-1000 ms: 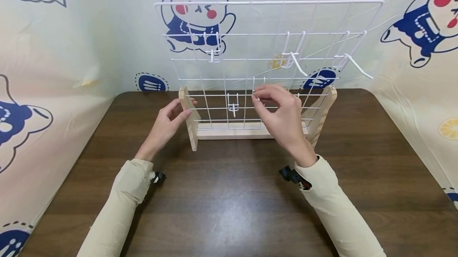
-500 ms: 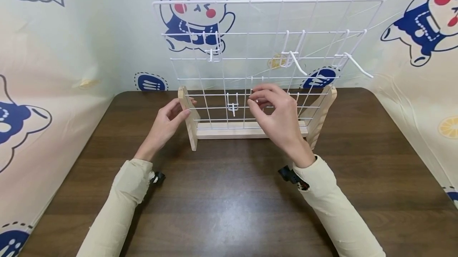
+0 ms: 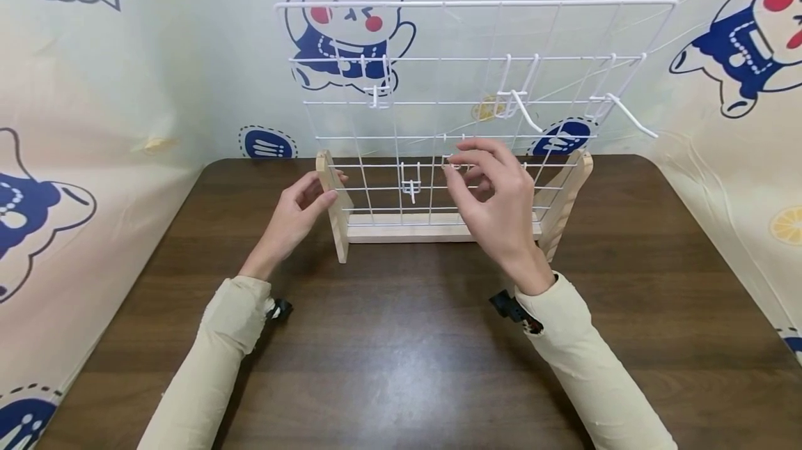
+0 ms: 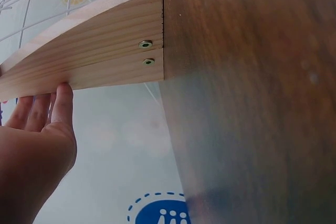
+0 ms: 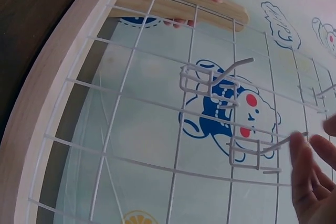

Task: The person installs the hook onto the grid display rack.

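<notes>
A white wire grid rack [image 3: 432, 136] stands on light wooden side panels. My left hand [image 3: 291, 216] grips the left side panel [image 3: 332, 210], thumb on its near edge and fingers behind it; the left wrist view also shows this panel [image 4: 105, 40] held. At the grid's lower middle, my right hand [image 3: 498, 213] is raised with thumb and index finger apart, around the end of a white wire hook [image 5: 245, 152] hanging on the grid. In the right wrist view a fingertip is right at that hook's tip. Left of it hangs another hook [image 3: 410, 187].
Several more white hooks hang higher, including a top-left one [image 3: 376, 96], a middle one [image 3: 523, 112] and a right one [image 3: 626, 115]. A wooden crossbar [image 3: 407, 230] joins the panels on the brown table [image 3: 388, 338]. Behind is a cartoon-printed backdrop [image 3: 213, 53].
The right thumb and index finger, close together on the hook a second ago, have spread apart. The left hand stays on the side panel.
</notes>
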Motion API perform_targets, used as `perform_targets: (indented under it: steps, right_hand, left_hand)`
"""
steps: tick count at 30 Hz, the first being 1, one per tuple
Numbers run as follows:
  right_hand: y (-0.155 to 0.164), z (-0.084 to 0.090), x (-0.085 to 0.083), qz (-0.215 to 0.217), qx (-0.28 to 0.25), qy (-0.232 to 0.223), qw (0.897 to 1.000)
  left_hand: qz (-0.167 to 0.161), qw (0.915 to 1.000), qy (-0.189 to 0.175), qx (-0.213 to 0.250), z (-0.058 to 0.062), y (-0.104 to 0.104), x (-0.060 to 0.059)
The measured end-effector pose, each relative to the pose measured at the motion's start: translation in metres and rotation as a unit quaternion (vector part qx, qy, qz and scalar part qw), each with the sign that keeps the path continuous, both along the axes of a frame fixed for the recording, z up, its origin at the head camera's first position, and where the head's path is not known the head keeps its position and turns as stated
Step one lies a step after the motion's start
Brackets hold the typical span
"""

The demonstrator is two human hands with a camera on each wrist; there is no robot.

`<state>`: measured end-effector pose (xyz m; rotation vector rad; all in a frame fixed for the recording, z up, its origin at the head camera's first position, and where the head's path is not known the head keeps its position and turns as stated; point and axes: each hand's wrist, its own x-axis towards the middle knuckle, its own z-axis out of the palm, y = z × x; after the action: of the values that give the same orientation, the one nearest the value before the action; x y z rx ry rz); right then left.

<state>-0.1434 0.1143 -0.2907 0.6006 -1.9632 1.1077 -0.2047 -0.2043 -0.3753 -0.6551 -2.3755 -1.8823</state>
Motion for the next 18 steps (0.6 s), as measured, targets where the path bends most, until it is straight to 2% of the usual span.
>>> perform_targets:
  steps: [6,10,13,18]
  right_hand:
    - [0.009,0.002,-0.002,-0.017,-0.069,0.051,0.996]
    - [0.017,-0.003,0.003,-0.025,-0.064,0.042,0.997]
    - [0.024,-0.013,0.010,-0.026,-0.032,0.026,0.999]
    - [0.051,-0.035,0.027,-0.037,0.022,0.020,0.999]
  left_hand:
    - [-0.004,1.0000,-0.005,0.006,-0.004,0.010,-0.008]
    - [0.005,0.9997,-0.013,-0.021,-0.005,0.015,-0.008]
    - [0.026,0.9969,-0.014,-0.073,-0.004,0.013,0.004]
    - [0.052,0.9845,-0.002,-0.168,0.001,0.003,0.038]
